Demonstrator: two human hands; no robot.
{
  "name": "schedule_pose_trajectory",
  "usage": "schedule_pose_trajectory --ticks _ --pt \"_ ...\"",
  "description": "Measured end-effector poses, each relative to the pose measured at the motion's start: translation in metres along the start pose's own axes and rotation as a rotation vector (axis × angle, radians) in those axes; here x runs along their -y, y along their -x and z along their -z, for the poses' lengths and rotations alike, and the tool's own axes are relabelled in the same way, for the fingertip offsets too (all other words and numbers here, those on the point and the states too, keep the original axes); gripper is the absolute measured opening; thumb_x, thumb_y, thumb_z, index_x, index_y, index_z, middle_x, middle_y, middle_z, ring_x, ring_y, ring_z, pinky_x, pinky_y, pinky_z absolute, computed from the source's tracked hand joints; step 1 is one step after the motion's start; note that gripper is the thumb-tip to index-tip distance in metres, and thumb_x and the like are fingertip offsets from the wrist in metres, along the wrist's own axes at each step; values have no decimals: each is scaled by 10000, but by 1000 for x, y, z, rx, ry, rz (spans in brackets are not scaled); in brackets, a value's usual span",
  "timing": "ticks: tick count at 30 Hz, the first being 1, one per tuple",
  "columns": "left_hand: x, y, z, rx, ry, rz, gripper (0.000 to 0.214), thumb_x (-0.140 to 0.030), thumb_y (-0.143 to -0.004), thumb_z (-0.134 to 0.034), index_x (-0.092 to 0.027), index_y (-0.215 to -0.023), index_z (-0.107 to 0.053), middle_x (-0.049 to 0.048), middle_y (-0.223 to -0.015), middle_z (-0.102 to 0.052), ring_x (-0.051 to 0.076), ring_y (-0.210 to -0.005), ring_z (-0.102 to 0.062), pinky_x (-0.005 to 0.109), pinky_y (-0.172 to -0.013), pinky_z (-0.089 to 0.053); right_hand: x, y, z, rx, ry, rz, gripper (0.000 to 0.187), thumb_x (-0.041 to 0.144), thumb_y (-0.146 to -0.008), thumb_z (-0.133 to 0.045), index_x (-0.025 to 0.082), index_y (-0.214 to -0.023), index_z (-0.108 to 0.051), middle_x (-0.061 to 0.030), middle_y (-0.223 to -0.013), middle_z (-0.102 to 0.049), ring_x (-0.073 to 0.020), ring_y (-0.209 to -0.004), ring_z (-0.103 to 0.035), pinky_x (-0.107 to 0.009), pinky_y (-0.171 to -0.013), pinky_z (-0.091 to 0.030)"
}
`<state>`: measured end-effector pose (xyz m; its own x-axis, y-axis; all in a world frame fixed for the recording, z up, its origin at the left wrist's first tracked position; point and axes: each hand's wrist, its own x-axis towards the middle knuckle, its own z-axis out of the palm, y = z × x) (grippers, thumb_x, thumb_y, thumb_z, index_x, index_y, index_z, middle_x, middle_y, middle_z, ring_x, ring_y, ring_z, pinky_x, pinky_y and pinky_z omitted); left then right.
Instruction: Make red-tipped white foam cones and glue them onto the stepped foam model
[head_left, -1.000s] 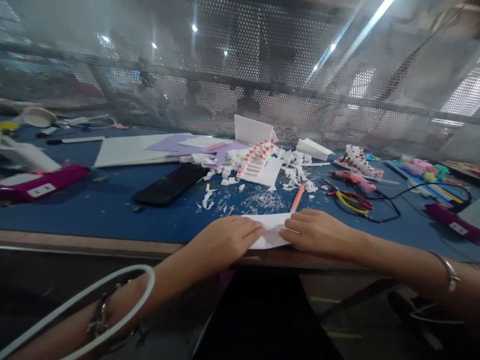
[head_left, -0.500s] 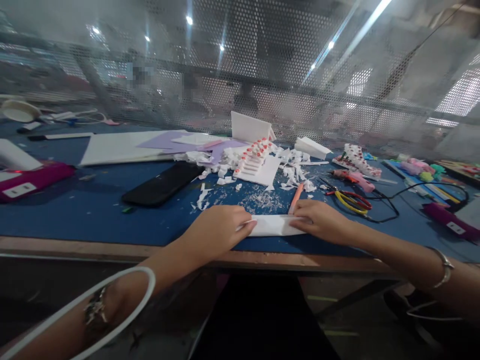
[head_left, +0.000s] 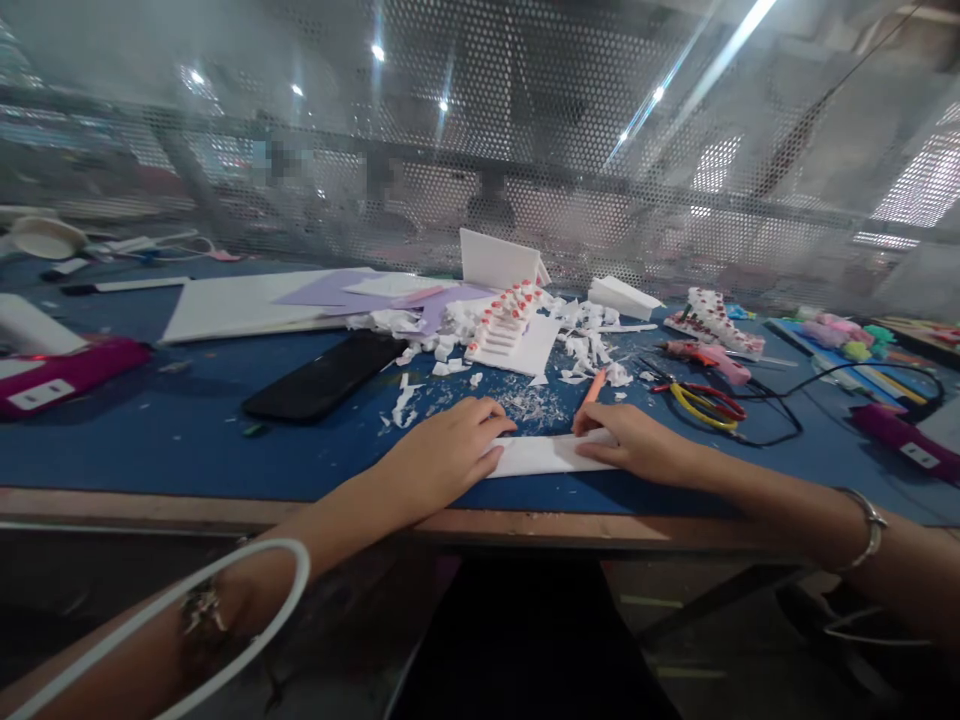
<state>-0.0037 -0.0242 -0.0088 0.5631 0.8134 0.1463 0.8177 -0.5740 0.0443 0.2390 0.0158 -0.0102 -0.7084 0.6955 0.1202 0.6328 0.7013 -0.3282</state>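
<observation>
A folded white paper strip (head_left: 541, 456) lies across the blue table near its front edge. My left hand (head_left: 450, 447) grips its left end, fingers bent over the far side and thumb at the near side. At the other end, my right hand (head_left: 637, 443) holds the strip with curled fingers and thumb. Just beyond the right fingertips is an orange stick-like tool (head_left: 591, 388), partly hidden by that hand. Behind the strip stands a small white model staircase (head_left: 504, 335) dotted with red, among white scraps (head_left: 589, 345).
A black phone (head_left: 326, 378) lies left of the scraps, with white and purple sheets (head_left: 255, 300) behind. Scissors with yellow and red handles (head_left: 705, 405) and a pink glue gun (head_left: 712, 360) with its cable are at right. A perforated metal screen (head_left: 555, 130) borders the back.
The strip looks pressed flatter, its raised upper edge lowered. My left fingers have reached further over its far side, and my right fingers have shifted slightly left along it.
</observation>
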Motion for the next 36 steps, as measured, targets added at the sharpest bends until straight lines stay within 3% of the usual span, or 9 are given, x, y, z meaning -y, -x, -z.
schedule_pose_trajectory --ticks 6,12,18,22,27,31,33,36 --pt "-3 -19 0 -16 43 -72 350 -337 -882 -383 -135 -1116 -547 111 -1070 -535 231 -992 -525 345 -859 -411 -1 -1 0 18 -14 52 172 302 -855 -453 160 -821 -545 -33 -810 -611 -128 -721 -546 -224 -653 -369" --pt "-18 -33 4 56 59 -64 279 -315 -863 -414 -128 -1004 -566 97 -988 -561 232 -885 -566 324 -744 -440 -1 -2 -1 -16 -9 28 154 279 -856 -438 157 -868 -530 -47 -819 -616 -140 -710 -558 -236 -642 -372" --pt "-17 -33 2 93 102 -43 297 -311 -862 -404 -140 -1068 -535 108 -1046 -551 232 -885 -575 320 -749 -430 0 -2 -3 -58 -43 34 182 292 -849 -469 160 -952 -539 -53 -876 -629 -152 -794 -586 -242 -699 -400" --pt "-19 -38 6 45 142 -56 332 -403 -838 -436 -166 -1023 -576 88 -984 -617 240 -865 -583 292 -702 -407 3 0 1 -203 23 203 219 317 -880 -426 164 -978 -549 -48 -869 -628 -128 -787 -583 -220 -691 -407" --pt "-18 -48 20 119 457 -103 437 -511 -837 -388 -164 -796 -651 5 -643 -602 134 -592 -527 203 -534 -327 8 2 19 -368 202 403 217 292 -902 -393 152 -964 -548 -57 -866 -620 -111 -783 -561 -213 -704 -410" --pt "-7 -60 28 139 555 -123 459 -513 -820 -416 -131 -706 -644 5 -546 -530 97 -479 -441 195 -454 -280 10 -3 38 -445 209 344 187 288 -890 -409 172 -917 -553 -31 -835 -613 -91 -742 -550 -196 -674 -403" --pt "-2 -68 31 114 584 -130 451 -494 -832 -407 -133 -727 -656 19 -556 -556 101 -477 -462 195 -450 -298 6 -7 47 -486 200 250 175 298 -874 -431 181 -882 -561 -4 -744 -595 -79 -643 -523 -193 -618 -387" --pt "5 -81 30 198 719 -153 402 -453 -846 -407 -144 -776 -654 47 -613 -634 114 -516 -552 201 -526 -397 -10 -9 65 -557 183 73 185 328 -847 -461 181 -904 -560 24 -621 -541 -74 -537 -467 -198 -550 -355"
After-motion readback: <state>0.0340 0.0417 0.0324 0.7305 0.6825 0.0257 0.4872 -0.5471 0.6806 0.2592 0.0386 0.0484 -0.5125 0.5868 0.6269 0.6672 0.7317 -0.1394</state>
